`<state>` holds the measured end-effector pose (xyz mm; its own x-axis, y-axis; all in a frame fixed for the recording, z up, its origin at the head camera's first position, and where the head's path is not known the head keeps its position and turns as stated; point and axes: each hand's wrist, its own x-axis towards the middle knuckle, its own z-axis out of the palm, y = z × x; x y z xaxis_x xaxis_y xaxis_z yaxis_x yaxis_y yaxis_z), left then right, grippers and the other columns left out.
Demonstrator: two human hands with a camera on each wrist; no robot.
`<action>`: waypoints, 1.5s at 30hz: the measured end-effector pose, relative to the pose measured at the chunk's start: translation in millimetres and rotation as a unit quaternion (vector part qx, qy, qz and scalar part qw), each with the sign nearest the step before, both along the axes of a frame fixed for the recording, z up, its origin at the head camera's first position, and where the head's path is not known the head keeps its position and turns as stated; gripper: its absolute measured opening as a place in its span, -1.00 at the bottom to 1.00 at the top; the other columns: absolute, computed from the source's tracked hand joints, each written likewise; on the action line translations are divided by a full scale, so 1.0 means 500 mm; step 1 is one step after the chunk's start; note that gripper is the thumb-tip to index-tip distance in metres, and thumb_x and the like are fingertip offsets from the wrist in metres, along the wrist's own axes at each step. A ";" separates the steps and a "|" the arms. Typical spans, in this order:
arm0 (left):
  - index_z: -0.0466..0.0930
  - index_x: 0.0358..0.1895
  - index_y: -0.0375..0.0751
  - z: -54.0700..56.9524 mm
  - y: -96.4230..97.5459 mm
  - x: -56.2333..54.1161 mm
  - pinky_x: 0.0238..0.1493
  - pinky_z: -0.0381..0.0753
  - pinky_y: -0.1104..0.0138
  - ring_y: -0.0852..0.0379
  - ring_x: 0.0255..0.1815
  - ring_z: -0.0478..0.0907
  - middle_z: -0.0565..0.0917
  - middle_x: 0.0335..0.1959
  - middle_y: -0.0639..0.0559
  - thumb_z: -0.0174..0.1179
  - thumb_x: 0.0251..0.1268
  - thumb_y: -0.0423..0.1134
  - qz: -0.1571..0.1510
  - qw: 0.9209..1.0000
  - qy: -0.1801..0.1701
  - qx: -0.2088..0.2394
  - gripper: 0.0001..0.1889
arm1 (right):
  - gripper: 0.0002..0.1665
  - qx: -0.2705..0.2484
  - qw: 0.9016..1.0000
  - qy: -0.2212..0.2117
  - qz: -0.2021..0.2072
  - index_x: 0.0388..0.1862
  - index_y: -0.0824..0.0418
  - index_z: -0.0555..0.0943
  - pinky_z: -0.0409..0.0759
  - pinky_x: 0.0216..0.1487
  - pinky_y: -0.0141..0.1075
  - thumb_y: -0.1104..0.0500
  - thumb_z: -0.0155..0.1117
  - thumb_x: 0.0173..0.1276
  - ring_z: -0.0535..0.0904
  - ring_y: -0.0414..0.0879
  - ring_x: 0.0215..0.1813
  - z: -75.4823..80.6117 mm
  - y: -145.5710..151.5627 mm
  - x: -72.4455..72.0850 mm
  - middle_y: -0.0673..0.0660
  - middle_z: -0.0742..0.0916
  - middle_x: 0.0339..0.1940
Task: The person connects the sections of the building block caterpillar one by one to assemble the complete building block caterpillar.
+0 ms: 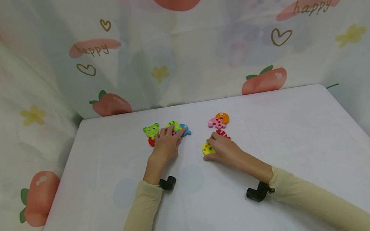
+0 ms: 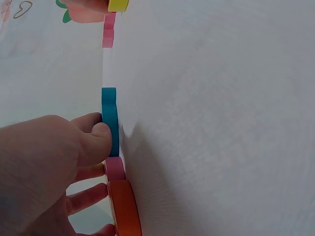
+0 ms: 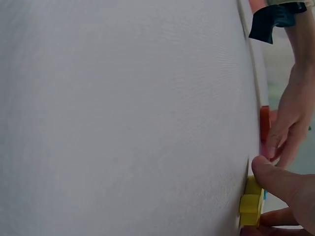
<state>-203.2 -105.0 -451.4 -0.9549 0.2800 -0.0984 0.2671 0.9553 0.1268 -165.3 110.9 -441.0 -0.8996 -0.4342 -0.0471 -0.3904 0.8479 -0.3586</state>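
Note:
My left hand [image 1: 166, 145] lies over a cluster of painted toy pieces on the table. Its thumb touches the edge of a blue toy piece [image 2: 110, 132], while the other fingers spread over a pink piece [image 2: 115, 168] and a thick orange-red piece [image 2: 125, 209]. A green piece with an animal face [image 1: 151, 130] and a striped green one [image 1: 173, 124] sit by these fingers. My right hand [image 1: 226, 149] holds a yellow curved piece with orange dots [image 1: 207, 149] between thumb and fingers, low at the tabletop. Beyond its knuckles a red striped piece [image 1: 221, 132] is partly hidden.
Behind the right hand, a pink dotted piece [image 1: 216, 123] touches an orange curved piece [image 1: 223, 117]. A white cloth covers the table [image 1: 291, 130]. Printed curtains [image 1: 177, 44] hang along its back and left sides. Each wrist wears a black camera [image 1: 168, 183].

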 end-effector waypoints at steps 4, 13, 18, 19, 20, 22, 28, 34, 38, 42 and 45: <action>0.20 0.46 0.34 -0.001 -0.001 0.000 0.42 0.23 -0.17 -0.17 0.45 0.16 0.19 0.51 -0.11 -0.01 0.49 -0.10 -0.002 1.000 -0.001 0.000 -0.47 | -0.34 -0.006 1.000 0.011 0.014 0.08 0.30 0.63 0.69 -0.12 -0.24 -0.06 0.53 0.08 0.55 -0.09 -0.11 -0.001 0.002 0.004 0.16 0.63 -0.07; 0.19 0.47 0.32 -0.001 -0.001 0.002 0.42 0.24 -0.16 -0.18 0.46 0.15 0.19 0.51 -0.11 0.00 0.49 -0.09 -0.003 1.000 -0.010 -0.004 -0.47 | -0.44 -0.022 0.997 0.000 0.069 0.16 0.19 0.61 0.68 -0.06 -0.20 0.12 0.46 0.15 0.54 0.00 0.07 -0.005 -0.002 0.011 0.12 0.64 0.10; 0.19 0.47 0.34 -0.004 0.000 0.003 0.42 0.23 -0.16 -0.18 0.45 0.16 0.19 0.51 -0.12 0.00 0.49 -0.08 -0.002 1.000 -0.011 0.001 -0.47 | -0.45 -0.021 0.997 0.004 0.081 0.15 0.17 0.61 0.66 -0.04 -0.21 0.16 0.44 0.13 0.53 -0.01 0.08 -0.008 -0.003 0.016 0.10 0.66 0.11; 0.19 0.47 0.34 -0.005 0.000 0.003 0.42 0.23 -0.16 -0.18 0.45 0.16 0.19 0.51 -0.12 -0.01 0.49 -0.08 -0.002 1.000 -0.012 0.000 -0.47 | -0.45 -0.020 0.996 0.006 0.084 0.16 0.17 0.61 0.66 -0.03 -0.21 0.17 0.43 0.13 0.53 -0.01 0.08 -0.009 -0.003 0.017 0.10 0.66 0.12; 0.18 0.47 0.34 -0.005 0.000 0.002 0.42 0.23 -0.16 -0.17 0.45 0.16 0.19 0.51 -0.11 -0.01 0.49 -0.08 -0.001 1.000 -0.012 -0.001 -0.47 | -0.45 -0.020 0.996 0.007 0.086 0.16 0.17 0.61 0.66 -0.02 -0.21 0.17 0.43 0.14 0.53 -0.01 0.09 -0.010 -0.003 0.017 0.10 0.66 0.12; 0.18 0.47 0.35 -0.005 0.000 0.001 0.42 0.24 -0.15 -0.17 0.45 0.16 0.19 0.51 -0.11 -0.02 0.50 -0.07 -0.001 1.000 -0.010 -0.005 -0.47 | -0.45 -0.019 0.996 0.014 0.092 0.17 0.16 0.61 0.65 0.00 -0.20 0.18 0.42 0.14 0.53 -0.01 0.11 -0.012 -0.003 0.016 0.09 0.66 0.14; 0.19 0.47 0.35 -0.002 0.000 -0.001 0.42 0.24 -0.15 -0.18 0.46 0.16 0.19 0.51 -0.11 -0.01 0.49 -0.07 -0.001 1.000 -0.007 -0.012 -0.47 | -0.38 -0.030 0.996 0.025 0.076 0.23 0.16 0.58 0.65 0.08 -0.13 0.10 0.47 0.15 0.54 0.02 0.15 -0.017 -0.003 0.016 0.14 0.63 0.15; 0.17 0.47 0.35 -0.001 0.000 -0.001 0.43 0.22 -0.17 -0.18 0.46 0.15 0.18 0.51 -0.10 -0.01 0.49 -0.07 -0.001 1.000 -0.007 -0.007 -0.47 | -0.43 -0.029 0.999 0.019 0.037 0.14 0.21 0.63 0.68 -0.06 -0.24 0.02 0.47 0.17 0.50 -0.04 0.02 -0.017 -0.007 0.020 0.15 0.63 0.00; 0.19 0.47 0.34 -0.001 0.001 0.000 0.42 0.23 -0.18 -0.18 0.46 0.16 0.19 0.51 -0.11 0.01 0.49 -0.09 -0.003 1.000 -0.004 -0.001 -0.46 | -0.51 -0.019 0.999 0.010 0.038 0.15 0.14 0.64 0.69 -0.05 -0.22 0.11 0.42 0.23 0.47 0.00 0.08 -0.015 -0.008 0.022 0.18 0.60 0.07; 0.20 0.46 0.33 -0.001 0.002 0.001 0.42 0.23 -0.17 -0.17 0.45 0.16 0.20 0.51 -0.11 0.00 0.49 -0.09 -0.002 1.000 -0.003 -0.001 -0.47 | -0.52 -0.018 0.999 0.001 0.037 0.19 0.09 0.63 0.66 0.10 -0.08 0.22 0.34 0.25 0.46 0.12 0.21 -0.013 -0.007 0.024 0.27 0.54 0.22; 0.21 0.46 0.32 0.001 0.002 0.001 0.41 0.25 -0.16 -0.17 0.45 0.17 0.20 0.51 -0.11 -0.01 0.50 -0.09 -0.002 1.000 -0.001 -0.006 -0.48 | -0.55 -0.026 0.999 -0.001 0.044 0.18 0.09 0.63 0.59 0.20 0.01 0.16 0.35 0.28 0.45 0.17 0.27 -0.012 -0.005 0.024 0.31 0.52 0.28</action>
